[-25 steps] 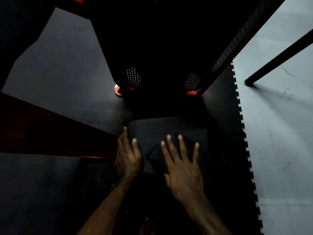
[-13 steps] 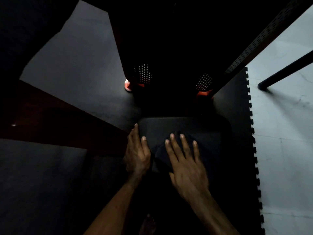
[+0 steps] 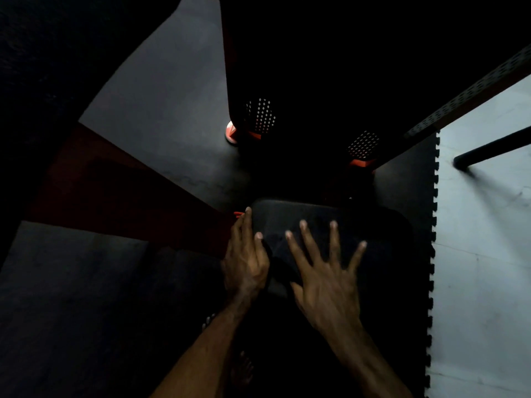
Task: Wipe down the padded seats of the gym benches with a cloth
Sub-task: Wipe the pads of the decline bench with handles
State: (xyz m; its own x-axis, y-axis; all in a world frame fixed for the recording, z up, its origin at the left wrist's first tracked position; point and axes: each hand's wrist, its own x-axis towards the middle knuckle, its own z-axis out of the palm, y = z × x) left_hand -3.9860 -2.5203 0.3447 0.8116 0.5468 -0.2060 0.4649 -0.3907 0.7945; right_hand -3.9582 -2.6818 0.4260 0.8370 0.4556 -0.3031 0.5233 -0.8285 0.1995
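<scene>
**A:** where's the cloth at?

**B:** dark one, on the padded seat, at 6 o'clock from that orange-footed frame. The right hand lies flat on it, fingers spread wide.

**A:** and the left hand?

**B:** at the seat's 9 o'clock edge, fingers straight and together, resting along the side.

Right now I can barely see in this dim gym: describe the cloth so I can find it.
Find the black padded seat at the centre. The dark cloth lies crumpled on it under the spread right hand, beside the left hand; its folds stand out against the smooth pad.
</scene>
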